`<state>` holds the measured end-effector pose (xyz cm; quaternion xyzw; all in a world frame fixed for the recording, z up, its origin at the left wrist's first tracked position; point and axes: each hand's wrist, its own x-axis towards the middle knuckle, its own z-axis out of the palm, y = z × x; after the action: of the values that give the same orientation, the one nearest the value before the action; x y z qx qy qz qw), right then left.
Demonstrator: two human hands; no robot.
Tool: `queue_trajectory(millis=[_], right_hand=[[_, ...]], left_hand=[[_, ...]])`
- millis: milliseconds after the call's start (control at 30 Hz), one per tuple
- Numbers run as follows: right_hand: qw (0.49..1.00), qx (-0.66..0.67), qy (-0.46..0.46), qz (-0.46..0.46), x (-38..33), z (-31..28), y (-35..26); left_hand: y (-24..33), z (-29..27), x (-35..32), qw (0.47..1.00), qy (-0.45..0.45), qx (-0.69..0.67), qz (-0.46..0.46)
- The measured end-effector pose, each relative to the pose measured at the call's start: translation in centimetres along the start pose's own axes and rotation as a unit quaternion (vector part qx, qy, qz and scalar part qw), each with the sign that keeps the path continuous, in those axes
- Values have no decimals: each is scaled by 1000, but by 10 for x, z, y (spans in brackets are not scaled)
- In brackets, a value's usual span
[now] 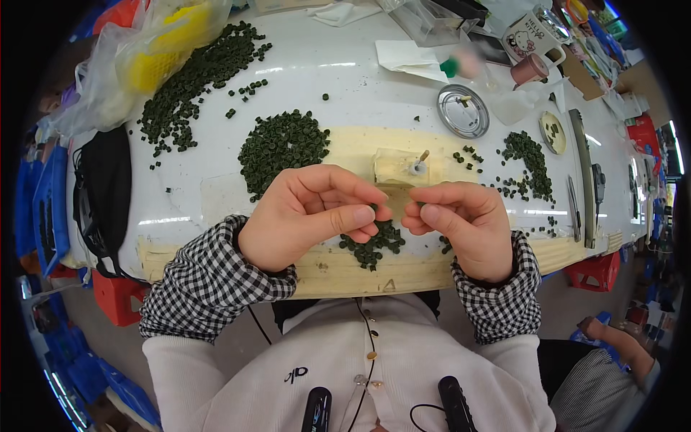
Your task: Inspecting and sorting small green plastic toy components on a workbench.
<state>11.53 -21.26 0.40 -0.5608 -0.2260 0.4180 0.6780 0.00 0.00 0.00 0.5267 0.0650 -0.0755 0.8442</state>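
Observation:
My left hand pinches a small dark green part, of which only a sliver shows between thumb and fingertips. Facing it, a short gap away, my right hand has its thumb and fingers pressed together; a dark speck at the tips is too small to name. Below my fingertips lies a small heap of dark green parts on the table edge. Just beyond the hands stands a tape-wrapped block with a thin upright pin. A larger heap of the same parts lies beyond my left hand.
The white table also carries a long dark green heap, a plastic bag, a black pouch, a round metal lid, a right-hand heap, a mug and a metal ruler-like bar. Another person's arm is at right.

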Motion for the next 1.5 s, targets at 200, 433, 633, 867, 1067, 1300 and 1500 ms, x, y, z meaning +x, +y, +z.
queue_trajectory(millis=[200, 433, 633, 867, 1067, 1300, 1500], right_hand=[[996, 84, 1, 35, 1, 0, -3], [999, 23, 6, -30, -1, 9, 1], [960, -208, 26, -187, 5, 23, -1], [925, -292, 25, -243, 7, 26, 0], [939, -273, 40, -207, 5, 27, 1], [955, -234, 41, -180, 5, 28, 3], [958, -221, 33, -179, 6, 30, 5]], left_hand=[[0, 2, 1, 1000, 1, -9, 3], [-2, 1, 0, 1000, 4, -8, 15], [-1, 1, 0, 1000, 1, -22, 6], [-2, 2, 0, 999, 6, -34, -4], [-4, 5, -2, 996, 31, 26, 82], [-6, 6, -4, 990, 23, 52, 126], [-7, 5, -4, 989, 30, 68, 129]])
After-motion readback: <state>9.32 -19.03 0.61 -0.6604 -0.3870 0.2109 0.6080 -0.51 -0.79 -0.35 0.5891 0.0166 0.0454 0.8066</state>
